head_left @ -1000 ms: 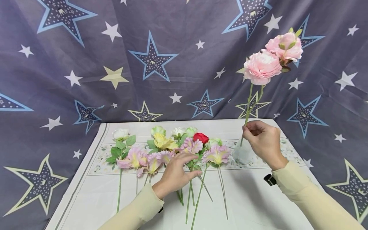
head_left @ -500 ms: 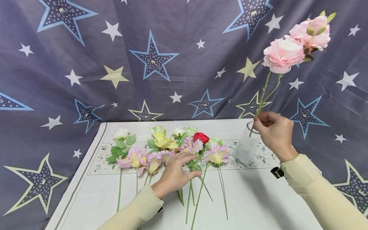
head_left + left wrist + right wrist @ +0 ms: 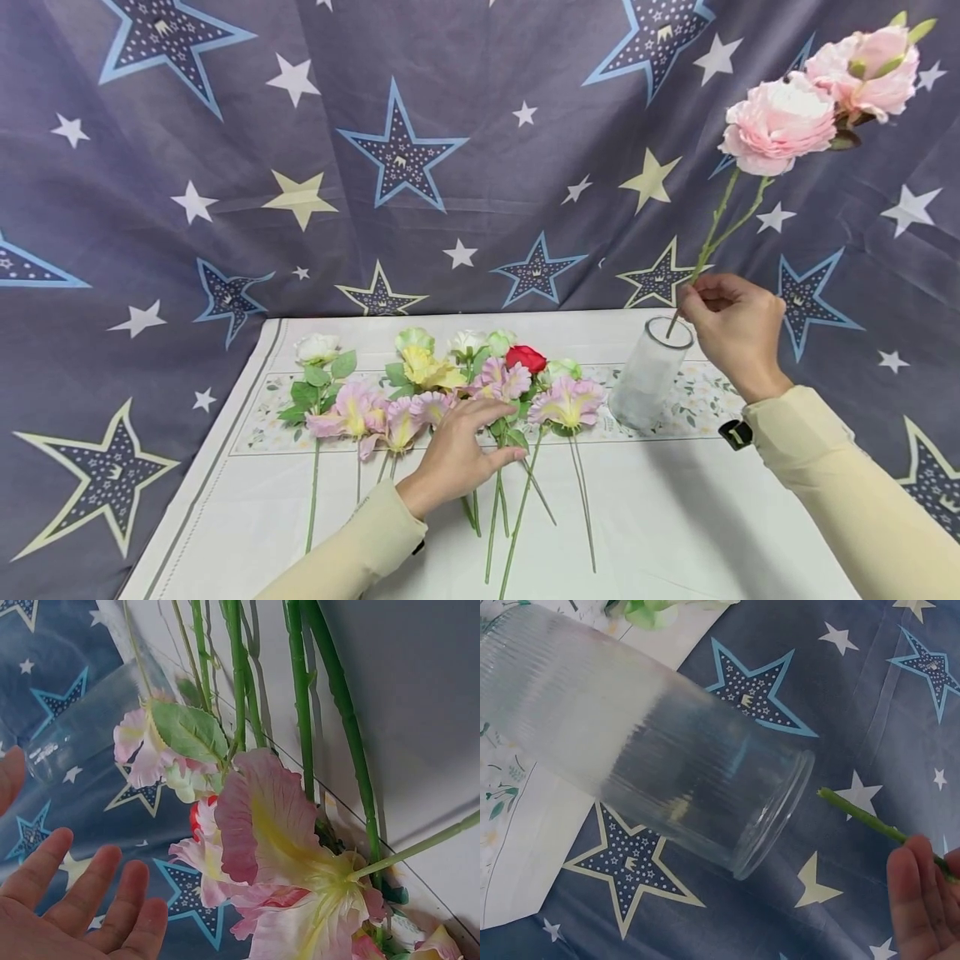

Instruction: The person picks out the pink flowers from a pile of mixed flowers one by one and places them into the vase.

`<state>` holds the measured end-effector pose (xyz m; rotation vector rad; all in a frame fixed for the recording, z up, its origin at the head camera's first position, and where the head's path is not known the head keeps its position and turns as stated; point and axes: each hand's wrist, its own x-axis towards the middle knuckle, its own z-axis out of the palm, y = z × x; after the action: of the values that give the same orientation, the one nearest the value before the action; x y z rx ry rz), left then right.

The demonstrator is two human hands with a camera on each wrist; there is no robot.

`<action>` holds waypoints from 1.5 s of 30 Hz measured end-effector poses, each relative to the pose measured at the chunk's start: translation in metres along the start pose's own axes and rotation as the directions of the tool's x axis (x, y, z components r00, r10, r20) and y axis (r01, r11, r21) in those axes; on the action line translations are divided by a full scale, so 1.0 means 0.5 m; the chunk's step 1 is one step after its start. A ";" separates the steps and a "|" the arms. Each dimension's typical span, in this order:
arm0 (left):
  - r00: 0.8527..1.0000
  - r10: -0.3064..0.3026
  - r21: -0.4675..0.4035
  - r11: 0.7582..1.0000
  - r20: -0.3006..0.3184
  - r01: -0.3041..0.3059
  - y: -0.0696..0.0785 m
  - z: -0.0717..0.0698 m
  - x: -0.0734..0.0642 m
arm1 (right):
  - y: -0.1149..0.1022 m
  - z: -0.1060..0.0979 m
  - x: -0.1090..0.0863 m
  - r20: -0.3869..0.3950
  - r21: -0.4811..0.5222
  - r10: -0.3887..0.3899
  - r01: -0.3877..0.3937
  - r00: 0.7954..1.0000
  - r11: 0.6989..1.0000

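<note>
My right hand (image 3: pixel 742 333) pinches the green stem of a pink peony (image 3: pixel 780 125) with two blooms and a bud, held upright and leaning right. The stem's cut end (image 3: pixel 823 793) is just outside the mouth of a ribbed clear glass vase (image 3: pixel 682 750), a short gap from the rim in the right wrist view. My left hand (image 3: pixel 461 450) hovers with spread, relaxed fingers over flowers lying on the table. Beside it in the left wrist view are pink-and-yellow irises (image 3: pixel 277 832) and several green stems; it holds nothing.
Across the white table (image 3: pixel 637 533) lies a row of artificial flowers: a red rose (image 3: pixel 526 359), a white rose (image 3: pixel 316 348), a yellow flower (image 3: pixel 430 367) and pink irises, stems toward the front. A star-patterned curtain (image 3: pixel 480 167) hangs behind the table.
My right hand has raised the peony and moved it to the right, from in front of the vase to its mouth, uncovering the vase. My left hand has stayed in place.
</note>
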<state>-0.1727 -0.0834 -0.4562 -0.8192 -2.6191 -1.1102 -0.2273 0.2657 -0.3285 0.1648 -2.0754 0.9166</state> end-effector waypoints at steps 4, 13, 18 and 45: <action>1.000 -0.001 -0.004 1.000 -0.001 0.001 0.001 0.000 -0.001 | 0.010 0.003 0.001 0.002 -0.017 0.023 -0.023 1.000 1.000; 1.000 0.004 0.005 1.000 -0.003 -0.004 0.002 0.000 -0.002 | 0.047 0.017 -0.011 0.017 -0.057 0.012 -0.011 1.000 0.998; 1.000 0.000 0.006 1.000 -0.004 0.000 0.003 0.000 -0.002 | 0.057 0.025 -0.020 0.042 -0.082 0.020 -0.016 0.999 0.997; 1.000 -0.006 0.004 1.000 0.005 0.006 0.008 0.000 0.004 | 0.087 0.048 -0.064 0.125 -0.220 0.027 0.001 0.992 0.976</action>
<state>-0.1722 -0.0804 -0.4530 -0.8145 -2.6286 -1.1062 -0.2406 0.2750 -0.3853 0.0941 -2.2822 0.6929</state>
